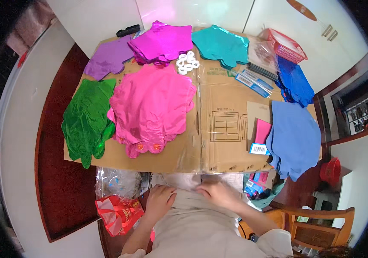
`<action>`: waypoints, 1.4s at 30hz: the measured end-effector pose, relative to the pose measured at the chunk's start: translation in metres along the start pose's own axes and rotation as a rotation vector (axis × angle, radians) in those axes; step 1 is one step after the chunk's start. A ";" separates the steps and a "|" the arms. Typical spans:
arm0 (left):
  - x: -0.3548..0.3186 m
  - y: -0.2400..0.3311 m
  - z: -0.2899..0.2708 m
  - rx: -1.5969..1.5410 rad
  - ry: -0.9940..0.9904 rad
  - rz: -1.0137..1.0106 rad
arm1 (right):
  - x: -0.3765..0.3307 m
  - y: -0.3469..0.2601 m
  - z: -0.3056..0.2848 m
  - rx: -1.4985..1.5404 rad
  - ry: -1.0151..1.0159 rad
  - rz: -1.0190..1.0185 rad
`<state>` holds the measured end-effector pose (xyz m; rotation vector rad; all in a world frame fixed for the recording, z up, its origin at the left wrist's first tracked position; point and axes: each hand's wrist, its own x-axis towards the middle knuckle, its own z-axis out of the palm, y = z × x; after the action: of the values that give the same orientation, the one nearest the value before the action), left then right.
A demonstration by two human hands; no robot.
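My left hand (161, 200) rests at the front of my light shirt, just below the table's near edge, its fingers loosely bent and apart. Opposite it is my right hand (216, 193), with fingers pointing inward over the cloth; its fingertips are partly hidden. I see nothing held in either hand. Ahead lies a large pile of pink foil sheets (151, 107), resembling flat, uninflated foil balloons, with round orange spots at its near end. Green foil sheets (87, 120) lie to its left. Pale blue sheets (296, 137) hang over the right edge, beside a pink packet with a white-and-blue label (259, 148).
Cardboard (227, 155) covers the table. Purple (108, 60), magenta (162, 41), teal (222, 45) and dark blue (295, 81) piles line the back. Several white rings (187, 63), blue-labelled packets (255, 82) and a red basket (285, 45) sit among them. A wooden chair (321, 213) stands at lower right.
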<state>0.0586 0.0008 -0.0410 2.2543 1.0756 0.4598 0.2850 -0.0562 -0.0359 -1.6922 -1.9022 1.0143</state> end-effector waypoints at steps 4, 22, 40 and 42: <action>0.007 0.013 0.003 0.019 -0.019 0.031 | 0.004 0.035 0.047 0.042 0.038 0.034; 0.030 0.079 -0.085 -0.349 -0.210 0.357 | -0.020 0.026 0.005 0.158 0.179 0.091; 0.084 0.175 -0.190 0.338 -0.564 1.069 | 0.011 0.038 0.058 0.065 0.078 0.129; 0.085 0.177 -0.191 0.340 -0.566 1.070 | 0.012 0.043 0.063 0.094 0.099 0.109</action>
<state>0.1120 0.0491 0.2233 2.8580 -0.4310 -0.0017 0.2673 -0.0601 -0.1113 -1.7735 -1.6909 1.0239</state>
